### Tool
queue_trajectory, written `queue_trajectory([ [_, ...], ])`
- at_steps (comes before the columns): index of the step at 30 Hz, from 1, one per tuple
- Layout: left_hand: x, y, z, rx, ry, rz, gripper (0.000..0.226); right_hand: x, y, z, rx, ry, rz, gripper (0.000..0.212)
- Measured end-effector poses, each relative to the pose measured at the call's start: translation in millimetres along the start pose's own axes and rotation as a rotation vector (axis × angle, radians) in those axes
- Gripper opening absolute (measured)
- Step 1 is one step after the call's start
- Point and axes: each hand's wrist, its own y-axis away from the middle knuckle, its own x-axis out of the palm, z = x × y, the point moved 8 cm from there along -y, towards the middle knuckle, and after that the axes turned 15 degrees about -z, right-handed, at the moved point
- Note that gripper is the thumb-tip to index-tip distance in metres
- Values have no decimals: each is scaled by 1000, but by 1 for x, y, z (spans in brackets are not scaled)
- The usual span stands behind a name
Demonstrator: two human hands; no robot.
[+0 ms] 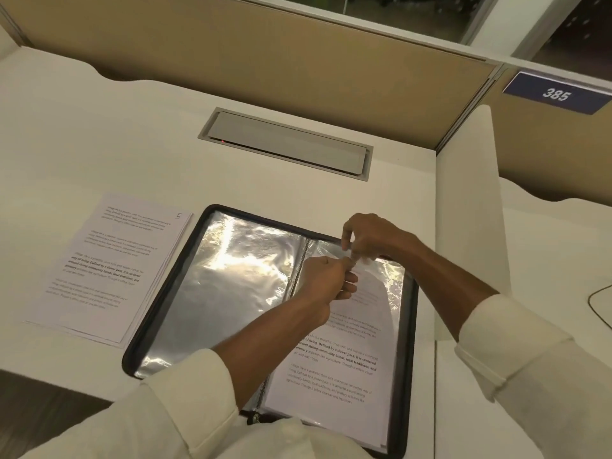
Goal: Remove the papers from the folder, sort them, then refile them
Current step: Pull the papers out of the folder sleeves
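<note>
Within the folder sleeve (pixel 394 286) lies paper (pixel 334 369); left grip (pixel 326 281), right grip (pixel 371 240) pinch its top.

Folder (pixel 411 342) has a black rim w/ clear pockets (pixel 238 270) glaring silver-white, paper stack (pixel 106 270) & filed sheet (pixel 334 369) are white w/ black print, some bold, desk (pixel 99 127) off-white, partition (pixel 265 61) tan, hatch (pixel 284 144) grey, plaque (pixel 556 92) navy w/ white "385", shirt sleeves (pixel 185 392) cream.
</note>
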Motion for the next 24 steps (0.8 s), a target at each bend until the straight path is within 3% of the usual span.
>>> queue_trajectory([
  [2, 1, -1, -1, 16, 17, 3, 26, 2, -5, -8, 29, -7, 49, 15],
  [6, -6, -2, -4, 144, -23, -31, 46, 9, -9, -30, 147, -59, 219, 31],
  [11, -36, -5, -7, 775, -560, -302, 27, 19, -7, -52, 227, -67, 370, 40],
  [15, -40, 1, 17, 1150, -813, -224, 33, 26, -5, -58, 226, -36, 423, 28],
  [20, -50, -2, 63, 1100, -1060, -49, 87, 35, -15, -68, 198, 30, 383, 33],
  [22, -56, 3, 75, 1118, -1085, -24, 100, 37, -20, -71, 155, 68, 361, 43],
  [24, -61, 5, 81, 1140, -1090, -9, 106, 35, -28, -75, 143, 33, 324, 37],
])
